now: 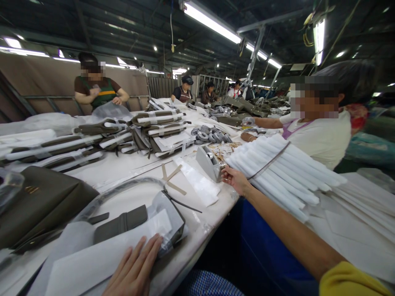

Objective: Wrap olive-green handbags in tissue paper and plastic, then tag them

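My left hand (135,267) lies flat, fingers stretched, on a white foam sheet (114,250). This sheet covers part of a dark olive bag (178,218) with a flap strap (126,224) and a long handle (123,185) wrapped in grey film. Farther right, my right hand (236,180) has its fingers curled in a pinch at the front end of a grey tape dispenser (207,162). The fingertips seem to grip the clear tape's end, though the tape itself barely shows. Beside the dispenser lies another white foam piece (199,181) with thin tan strips (173,179).
A strapped bundle of white foam rolls (271,164) lies right of my right hand. Piled wrapped olive pieces (160,123) and grey tape rolls (208,135) stand behind. Another olive bag (40,205) is at left. Co-workers (321,123) sit or stand around the table.
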A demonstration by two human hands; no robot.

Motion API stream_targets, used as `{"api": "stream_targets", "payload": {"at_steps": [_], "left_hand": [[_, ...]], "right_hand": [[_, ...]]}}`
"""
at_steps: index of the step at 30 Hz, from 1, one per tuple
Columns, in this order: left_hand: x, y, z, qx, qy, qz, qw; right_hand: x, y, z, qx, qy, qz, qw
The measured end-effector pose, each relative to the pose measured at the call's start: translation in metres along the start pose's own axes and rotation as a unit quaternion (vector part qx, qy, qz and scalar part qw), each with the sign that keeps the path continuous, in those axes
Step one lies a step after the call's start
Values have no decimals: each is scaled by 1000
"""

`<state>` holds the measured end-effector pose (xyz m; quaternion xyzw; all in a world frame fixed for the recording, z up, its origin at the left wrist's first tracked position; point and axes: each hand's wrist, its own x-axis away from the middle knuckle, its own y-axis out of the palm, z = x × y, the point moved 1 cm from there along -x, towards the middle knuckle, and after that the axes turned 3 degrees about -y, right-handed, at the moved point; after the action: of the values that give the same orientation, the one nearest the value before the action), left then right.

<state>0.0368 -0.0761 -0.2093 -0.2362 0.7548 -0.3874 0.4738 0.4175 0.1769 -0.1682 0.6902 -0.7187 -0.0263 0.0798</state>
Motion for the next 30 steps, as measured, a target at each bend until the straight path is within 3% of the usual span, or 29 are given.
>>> {"api": "stream_targets", "payload": {"at_steps": [16, 26, 30], "left_hand": [[-1, -2, 1, 12, -3, 1, 1000], [-2, -1, 1, 14, -7, 5, 1000], [-1, -1, 2, 21, -13, 6, 1000]], "right_hand": [[12, 1, -28, 26, 21, 1, 999], [24, 7, -70, 48, -47, 20, 998], [41, -3, -62, 72, -55, 33, 995]]}}
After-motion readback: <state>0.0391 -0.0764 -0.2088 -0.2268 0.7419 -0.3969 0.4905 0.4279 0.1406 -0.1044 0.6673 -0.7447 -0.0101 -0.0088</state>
